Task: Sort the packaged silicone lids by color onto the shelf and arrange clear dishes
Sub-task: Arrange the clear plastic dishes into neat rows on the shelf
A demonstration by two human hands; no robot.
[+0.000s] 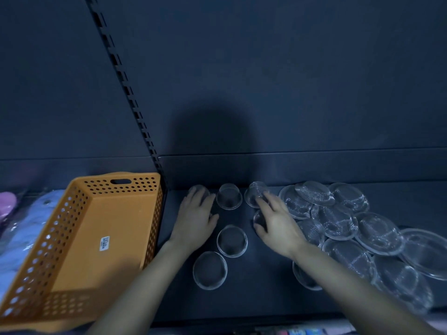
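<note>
Several small clear dishes stand upside down on the dark shelf (242, 303): one at the back (229, 196), one in the middle (232, 241), one nearer me (210, 270). My left hand (196, 218) lies palm down, its straight fingertips touching another clear dish (197, 189) at the back. Blurred and palm down, my right hand (275, 223) has its fingers on a textured clear dish (254, 192) and covers another (258, 217). My right forearm partly hides one more dish (302, 278). Packaged lids, pink (7, 204) and pale blue (21, 235), lie at far left.
An orange perforated basket (79, 206) sits tilted left of my left arm, with only a label inside. A loose pile of flat clear dishes (338, 218) fills the shelf's right side. A slotted upright (135, 112) runs up the dark back panel.
</note>
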